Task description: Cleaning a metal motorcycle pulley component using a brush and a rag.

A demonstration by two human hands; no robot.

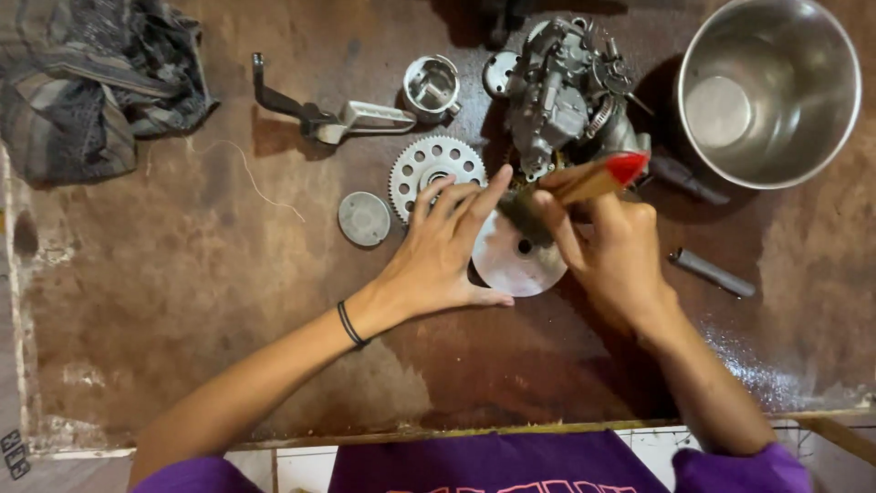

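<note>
My left hand [447, 246] presses 1 round metal disc [513, 260] flat on the wet brown table [182, 301]. My right hand [611, 246] clamps a red-tipped brush [584, 187] on it; short strokes, disc pinned, clear of the carburetor [566, 91] beyond.

Flat on the stained brown surface lies the round metal disc [513, 260], silver and shiny, with a small dark hole near its centre. Across its upper edge rests the brush [573, 192] (pale wooden handle, red tip), its dark bristles pressed down on the metal and the handle angled up to the right, toward the grey engine part.
</note>
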